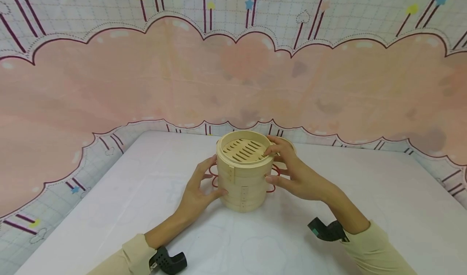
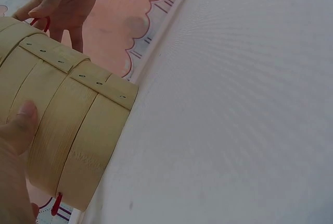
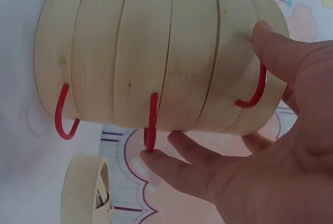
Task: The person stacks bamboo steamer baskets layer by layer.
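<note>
A stack of round bamboo steamer baskets (image 1: pixel 242 194) stands upright on the white table. On top, a slatted floor (image 1: pixel 240 147) shows inside the raised rim. My left hand (image 1: pixel 197 192) grips the stack's left side, its thumb (image 2: pixel 23 122) against the front wall and its fingers partly hidden behind. From the right, my right hand (image 1: pixel 300 175) holds the upper tier, thumb on the wall beside a red handle loop (image 3: pixel 258 88) and fingers reaching round the back and over the rim. Lower down, another red loop (image 3: pixel 152 120) meets a fingertip of this hand.
Just behind the stack on the right is another round bamboo piece (image 1: pixel 290 143), seen partly also as a bamboo ring (image 3: pixel 78 193) in the right wrist view. A patterned cloth (image 1: pixel 182 80) hangs beyond the white table (image 1: pixel 127 186). Each wrist wears a black camera mount (image 1: pixel 328 229).
</note>
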Motion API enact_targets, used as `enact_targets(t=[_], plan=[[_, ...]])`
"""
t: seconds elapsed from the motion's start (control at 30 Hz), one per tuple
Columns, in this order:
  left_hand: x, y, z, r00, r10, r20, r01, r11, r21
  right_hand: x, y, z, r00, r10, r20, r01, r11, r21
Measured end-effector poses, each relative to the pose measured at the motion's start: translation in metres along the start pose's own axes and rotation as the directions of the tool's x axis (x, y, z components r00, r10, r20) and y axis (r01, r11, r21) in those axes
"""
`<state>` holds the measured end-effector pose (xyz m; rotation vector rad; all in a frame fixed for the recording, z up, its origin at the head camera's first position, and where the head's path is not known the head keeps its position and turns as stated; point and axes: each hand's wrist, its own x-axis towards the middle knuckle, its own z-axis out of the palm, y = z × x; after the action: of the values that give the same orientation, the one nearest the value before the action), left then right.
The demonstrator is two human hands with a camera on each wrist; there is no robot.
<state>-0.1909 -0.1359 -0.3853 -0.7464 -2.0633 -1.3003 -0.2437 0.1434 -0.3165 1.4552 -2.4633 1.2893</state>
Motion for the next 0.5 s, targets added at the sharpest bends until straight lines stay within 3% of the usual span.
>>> enact_targets(t=[0.5], plan=[[-0.0027,-0.0017,-0.0002,0.999,-0.029,0.021,0.030,1.000,-0.005,-0.0013,0.0023,-0.0022,0.999,0.037,0.013,-0.037,0.999,0.023]])
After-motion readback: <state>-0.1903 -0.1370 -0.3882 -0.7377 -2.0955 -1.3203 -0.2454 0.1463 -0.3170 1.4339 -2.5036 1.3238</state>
